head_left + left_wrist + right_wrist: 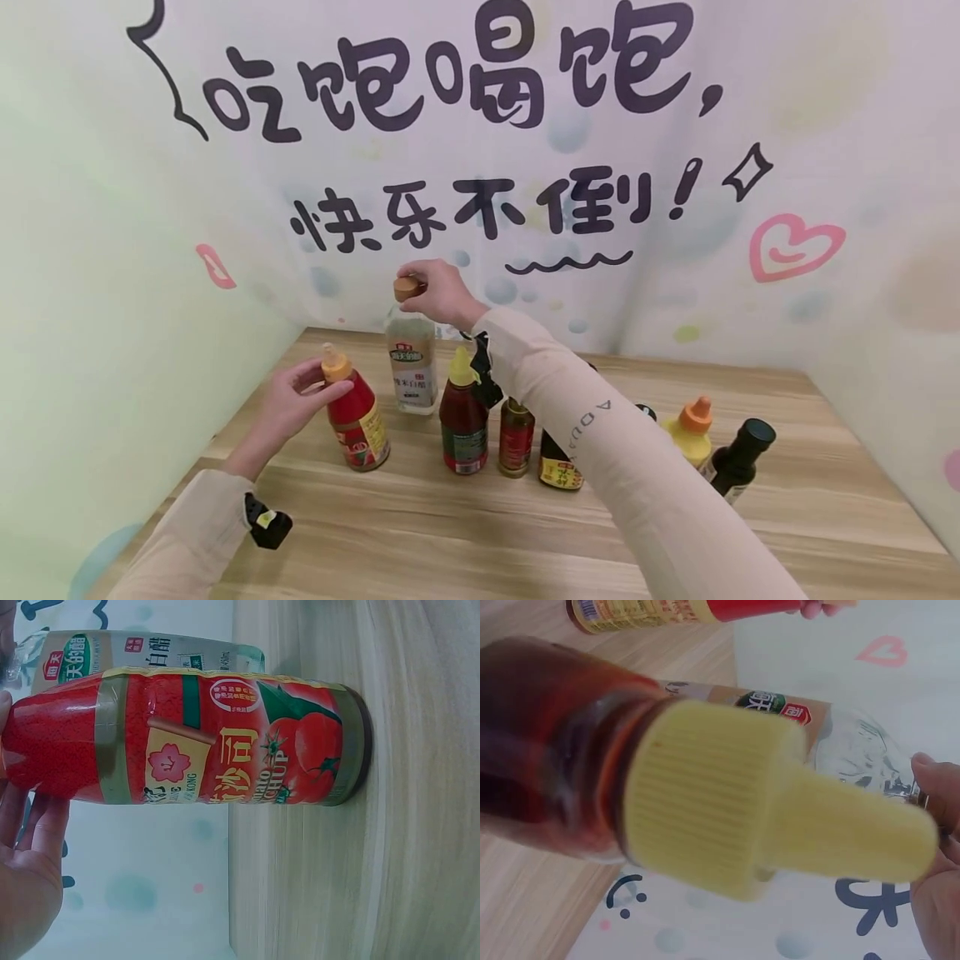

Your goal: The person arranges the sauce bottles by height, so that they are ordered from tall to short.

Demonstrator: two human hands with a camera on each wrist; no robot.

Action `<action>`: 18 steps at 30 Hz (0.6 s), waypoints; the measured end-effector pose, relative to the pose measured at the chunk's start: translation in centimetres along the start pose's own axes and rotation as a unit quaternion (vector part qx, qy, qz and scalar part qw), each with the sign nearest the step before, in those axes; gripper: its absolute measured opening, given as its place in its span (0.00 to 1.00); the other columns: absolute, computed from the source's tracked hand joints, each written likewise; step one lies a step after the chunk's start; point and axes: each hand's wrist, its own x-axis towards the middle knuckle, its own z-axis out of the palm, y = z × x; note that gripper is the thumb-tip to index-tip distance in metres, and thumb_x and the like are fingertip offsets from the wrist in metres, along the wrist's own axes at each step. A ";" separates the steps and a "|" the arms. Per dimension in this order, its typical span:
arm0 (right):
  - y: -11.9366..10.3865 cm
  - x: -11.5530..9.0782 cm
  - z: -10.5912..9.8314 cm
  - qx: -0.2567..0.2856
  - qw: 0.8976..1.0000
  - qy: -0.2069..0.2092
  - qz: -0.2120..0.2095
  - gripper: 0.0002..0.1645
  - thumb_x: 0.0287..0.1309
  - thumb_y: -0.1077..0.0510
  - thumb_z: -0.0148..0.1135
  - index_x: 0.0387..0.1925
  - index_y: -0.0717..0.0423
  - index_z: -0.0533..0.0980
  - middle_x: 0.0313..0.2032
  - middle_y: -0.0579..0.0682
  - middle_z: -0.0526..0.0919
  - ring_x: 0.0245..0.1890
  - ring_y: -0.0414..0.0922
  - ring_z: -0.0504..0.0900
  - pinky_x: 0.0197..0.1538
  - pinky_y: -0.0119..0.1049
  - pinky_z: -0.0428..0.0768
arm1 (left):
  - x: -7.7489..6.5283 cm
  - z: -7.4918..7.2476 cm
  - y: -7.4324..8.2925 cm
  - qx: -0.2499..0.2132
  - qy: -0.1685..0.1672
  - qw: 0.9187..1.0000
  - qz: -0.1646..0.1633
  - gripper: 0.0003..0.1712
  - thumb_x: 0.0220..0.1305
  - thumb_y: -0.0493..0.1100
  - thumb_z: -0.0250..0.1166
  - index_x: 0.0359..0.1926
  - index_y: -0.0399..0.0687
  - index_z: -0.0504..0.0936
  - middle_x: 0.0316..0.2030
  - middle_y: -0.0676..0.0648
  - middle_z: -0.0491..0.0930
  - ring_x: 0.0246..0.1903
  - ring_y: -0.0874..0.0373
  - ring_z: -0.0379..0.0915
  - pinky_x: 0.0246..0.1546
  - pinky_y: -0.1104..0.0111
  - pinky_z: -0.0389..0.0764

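My left hand (288, 400) grips a red tomato ketchup bottle (358, 425) by its neck, just under the orange cap. In the left wrist view the ketchup label (247, 742) faces the camera, and the bottle's base is at the wooden tabletop. My right hand (442, 292) pinches the brown cap (406, 288) of a clear glass white vinegar bottle (411, 367), which is upright behind the ketchup. In the right wrist view, a yellow nozzle cap (712, 799) of a dark red sauce bottle covers part of the vinegar bottle (855, 750).
Right of the vinegar stand the yellow-capped sauce bottle (463, 425), a small red-labelled bottle (516, 442) and a dark yellow-labelled bottle (561, 471), partly behind my right sleeve. Further right are a yellow bottle (688, 437) and a black-capped dark bottle (738, 462). A printed cloth (480, 150) hangs behind the table.
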 end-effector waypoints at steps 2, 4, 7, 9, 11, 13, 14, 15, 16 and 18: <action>0.4 0.1 0.1 0.004 1.000 0.002 0.001 0.23 0.44 0.68 0.65 0.46 0.59 0.74 0.41 0.52 0.77 0.40 0.43 0.73 0.42 0.29 0.73 | -0.2 0.1 0.8 0.010 0.001 1.000 -0.003 0.27 0.52 0.49 0.65 0.50 0.38 0.74 0.44 0.40 0.76 0.44 0.52 0.72 0.44 0.56 0.74; 0.7 0.1 0.2 0.006 1.000 -0.003 0.000 0.22 0.45 0.67 0.65 0.46 0.59 0.74 0.41 0.51 0.77 0.39 0.43 0.73 0.42 0.29 0.73 | -0.2 0.2 0.8 0.018 0.001 1.000 -0.002 0.27 0.53 0.48 0.64 0.51 0.37 0.73 0.44 0.40 0.76 0.44 0.52 0.72 0.44 0.57 0.74; 1.0 0.2 0.3 0.008 1.000 -0.013 0.000 0.22 0.45 0.67 0.65 0.46 0.59 0.74 0.41 0.51 0.77 0.39 0.43 0.73 0.41 0.28 0.74 | 0.1 0.1 -0.9 0.019 0.003 1.000 -0.005 0.27 0.53 0.47 0.65 0.51 0.38 0.73 0.45 0.40 0.76 0.45 0.51 0.72 0.44 0.56 0.74; 1.2 0.3 0.4 0.005 1.000 -0.016 0.001 0.22 0.45 0.66 0.65 0.46 0.58 0.74 0.41 0.51 0.77 0.39 0.43 0.73 0.41 0.28 0.74 | 0.6 0.0 -3.6 0.012 0.009 1.000 -0.001 0.25 0.53 0.46 0.65 0.52 0.43 0.74 0.45 0.44 0.77 0.44 0.55 0.73 0.42 0.62 0.76; 1.4 0.4 0.5 0.003 1.000 -0.015 -0.001 0.22 0.45 0.66 0.65 0.46 0.58 0.74 0.41 0.51 0.77 0.39 0.43 0.73 0.41 0.28 0.74 | 1.3 -0.2 -6.3 -0.008 0.012 1.000 0.008 0.24 0.52 0.42 0.66 0.52 0.44 0.74 0.45 0.45 0.77 0.44 0.56 0.73 0.40 0.65 0.77; 1.6 0.4 0.5 0.001 1.000 -0.014 -0.002 0.22 0.45 0.66 0.66 0.46 0.58 0.74 0.41 0.51 0.77 0.39 0.43 0.74 0.41 0.28 0.74 | 1.7 -0.3 -8.0 -0.024 0.014 0.999 0.018 0.25 0.50 0.42 0.67 0.52 0.47 0.75 0.44 0.46 0.77 0.43 0.57 0.73 0.39 0.67 0.78; 1.6 0.5 0.5 0.000 1.000 -0.013 -0.003 0.22 0.45 0.66 0.66 0.46 0.58 0.74 0.41 0.50 0.77 0.39 0.43 0.74 0.41 0.28 0.74 | 1.9 -0.4 -8.3 -0.020 0.011 1.000 0.016 0.26 0.50 0.44 0.67 0.52 0.47 0.74 0.45 0.46 0.77 0.44 0.56 0.73 0.40 0.63 0.77; 1.7 0.5 0.5 -0.002 1.000 -0.013 -0.004 0.22 0.45 0.66 0.66 0.46 0.57 0.74 0.41 0.50 0.77 0.39 0.43 0.74 0.41 0.28 0.73 | 1.9 -0.4 -8.2 -0.025 0.005 1.000 0.019 0.27 0.49 0.45 0.68 0.53 0.47 0.74 0.46 0.45 0.77 0.44 0.54 0.73 0.42 0.60 0.76; 1.7 0.6 0.5 -0.002 1.000 -0.013 -0.004 0.22 0.45 0.66 0.66 0.46 0.57 0.74 0.41 0.50 0.77 0.39 0.43 0.74 0.42 0.28 0.73 | 2.1 -0.5 -8.5 -0.031 0.005 0.999 0.025 0.27 0.49 0.43 0.68 0.52 0.45 0.74 0.45 0.43 0.77 0.44 0.53 0.73 0.41 0.59 0.76; 1.8 0.7 0.5 -0.003 1.000 -0.013 -0.005 0.22 0.45 0.66 0.66 0.46 0.57 0.74 0.41 0.50 0.77 0.39 0.42 0.74 0.41 0.28 0.73 | 2.1 -0.4 -8.5 -0.012 0.006 1.000 0.017 0.28 0.49 0.47 0.68 0.53 0.47 0.74 0.46 0.44 0.76 0.45 0.53 0.72 0.42 0.59 0.76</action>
